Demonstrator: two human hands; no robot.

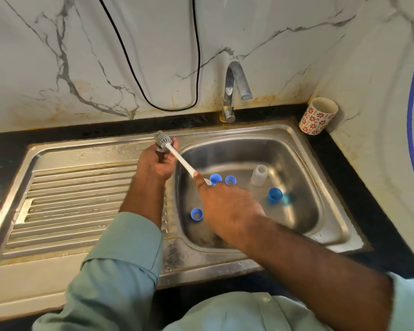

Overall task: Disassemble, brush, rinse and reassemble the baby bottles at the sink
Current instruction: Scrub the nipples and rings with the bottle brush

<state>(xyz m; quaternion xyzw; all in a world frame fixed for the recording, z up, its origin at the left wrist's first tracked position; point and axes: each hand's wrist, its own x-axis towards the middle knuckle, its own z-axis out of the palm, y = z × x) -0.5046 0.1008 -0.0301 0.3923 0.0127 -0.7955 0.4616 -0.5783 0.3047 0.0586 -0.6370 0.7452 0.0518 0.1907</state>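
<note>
Now | left hand (157, 163) curled round a small part, mostly hidden, brush head (163, 139) against it | right hand (227, 206) clamped on the brush handle (181, 161) | beyond right hand in sink (330, 225): blue rings (197, 214), bottle (260, 175), blue cap (274, 195) | advice: twist bristles with short strokes, keep the part steady.

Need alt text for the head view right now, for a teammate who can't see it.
Over a steel sink, the right hand holds a white bottle brush whose bristles meet a small part gripped in the left hand. In the basin stand a clear bottle and several blue bottle parts.
</note>
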